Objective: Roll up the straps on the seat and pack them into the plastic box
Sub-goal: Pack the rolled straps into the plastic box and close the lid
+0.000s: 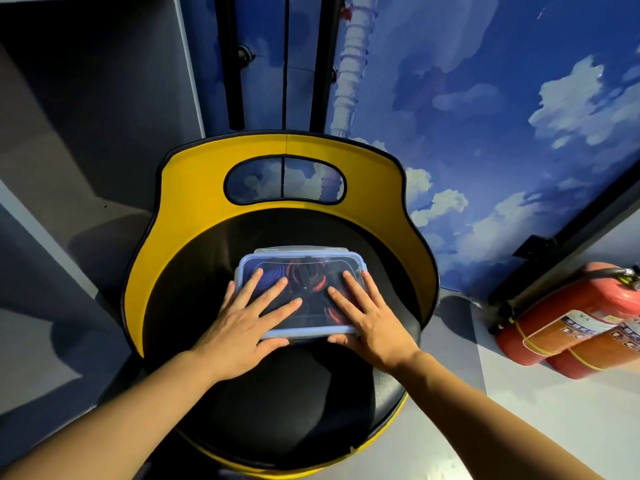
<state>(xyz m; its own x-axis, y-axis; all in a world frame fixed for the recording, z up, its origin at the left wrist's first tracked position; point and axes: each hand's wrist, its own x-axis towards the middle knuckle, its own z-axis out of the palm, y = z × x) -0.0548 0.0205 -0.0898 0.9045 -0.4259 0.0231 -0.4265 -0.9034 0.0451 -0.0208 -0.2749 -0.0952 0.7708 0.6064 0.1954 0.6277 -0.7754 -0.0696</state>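
I see the clear rectangular plastic box with a blue-rimmed lid point(298, 271) sitting on the round black cushion of the yellow-backed seat point(284, 393). Rolled red and black straps point(306, 277) show through the closed lid. My left hand point(242, 323) lies flat on the lid, fingers spread, thumb at its near edge. My right hand point(370, 320) mirrors it. Two red fire extinguishers point(571, 323) lie on the floor well apart, to the right.
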